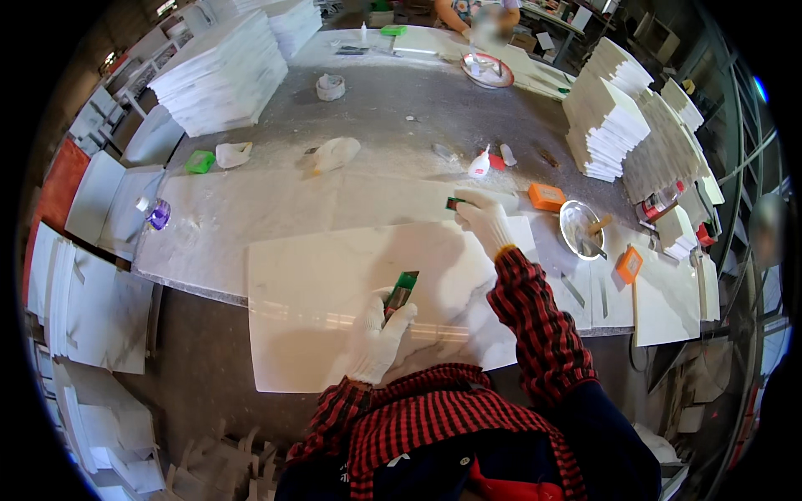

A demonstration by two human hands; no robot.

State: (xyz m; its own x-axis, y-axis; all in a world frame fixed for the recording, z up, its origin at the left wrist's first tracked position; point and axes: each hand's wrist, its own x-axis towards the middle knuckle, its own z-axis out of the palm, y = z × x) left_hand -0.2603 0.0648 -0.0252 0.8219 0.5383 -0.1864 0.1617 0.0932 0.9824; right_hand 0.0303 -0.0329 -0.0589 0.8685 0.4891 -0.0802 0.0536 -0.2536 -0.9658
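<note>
A white marble-look slab with grey veining lies before me, its near edge overhanging the table. Over its middle, my left hand in a white knit glove is closed around a flat green-and-dark tool that points up and away; its exact kind does not show. My right hand, also gloved, reaches past the slab's far edge. Its fingers are closed on a small green-and-dark piece, partly hidden by the glove. Red-and-black checked sleeves cover both forearms.
Stacks of white slabs stand back left and more slabs at the right. A metal bowl with tools, orange boxes, a white squeeze bottle and a purple-liquid bottle stand around. Another person works across the table.
</note>
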